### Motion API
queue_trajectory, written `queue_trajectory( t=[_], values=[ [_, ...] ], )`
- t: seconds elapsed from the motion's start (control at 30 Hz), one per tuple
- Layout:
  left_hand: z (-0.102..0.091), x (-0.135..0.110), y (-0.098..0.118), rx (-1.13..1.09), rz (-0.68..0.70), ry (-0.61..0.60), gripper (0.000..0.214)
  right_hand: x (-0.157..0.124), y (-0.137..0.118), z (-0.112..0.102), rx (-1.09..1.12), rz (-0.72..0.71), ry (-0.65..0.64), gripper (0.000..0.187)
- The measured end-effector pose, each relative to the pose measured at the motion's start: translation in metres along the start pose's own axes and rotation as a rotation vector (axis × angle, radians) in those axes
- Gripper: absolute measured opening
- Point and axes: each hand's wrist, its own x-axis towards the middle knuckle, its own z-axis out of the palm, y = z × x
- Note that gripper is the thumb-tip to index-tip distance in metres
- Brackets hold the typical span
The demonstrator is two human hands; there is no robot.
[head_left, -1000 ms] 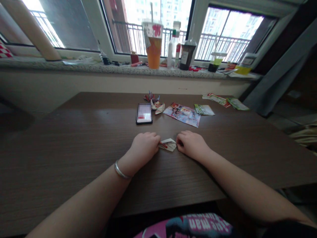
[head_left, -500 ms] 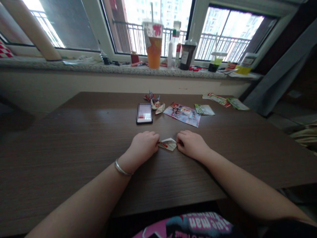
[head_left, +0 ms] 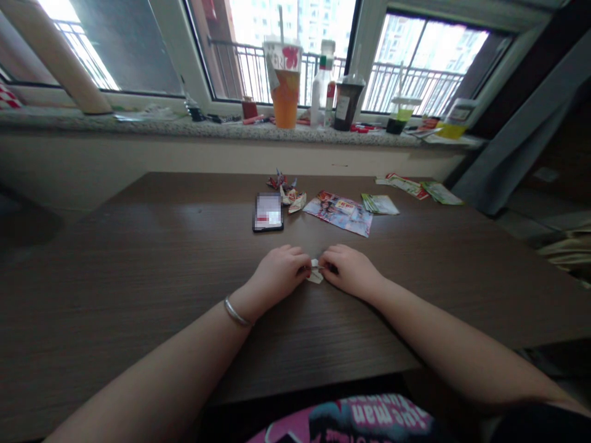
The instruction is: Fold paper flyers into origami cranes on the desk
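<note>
Between my hands is a small piece of folded paper, pale with its ends hidden under my fingers. My left hand, with a silver bangle at the wrist, pinches its left side. On the right side my right hand is closed on the paper, thumb and index finger curled together. Beyond the hands lies a phone with its screen lit. Right behind it are folded paper pieces, some pale and some dark and colourful.
A colourful printed sheet and a fan of paper slips lie on the brown table. More printed slips are at the far right. On the windowsill stand an orange drink cup, a clear bottle and a dark drink cup.
My left hand has moved right and my right hand slightly left, so the gap between them is narrower. Less of the folded paper shows now.
</note>
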Motion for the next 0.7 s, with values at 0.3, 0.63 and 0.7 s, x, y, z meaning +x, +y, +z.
queue_trajectory(
  t=[0.3, 0.63, 0.7],
  values=[
    [-0.011, -0.004, 0.003, 0.040, -0.094, -0.078, 0.013, -0.001, 0.001, -0.002, 0.005, 0.018, -0.015, 0.004],
    [-0.021, -0.008, 0.005, 0.054, -0.225, -0.074, 0.015, -0.002, 0.011, 0.001, 0.111, 0.030, 0.053, 0.008],
    [-0.018, -0.007, 0.003, -0.001, -0.208, -0.040, 0.014, -0.003, 0.013, 0.002, 0.129, 0.008, 0.064, 0.010]
  ],
)
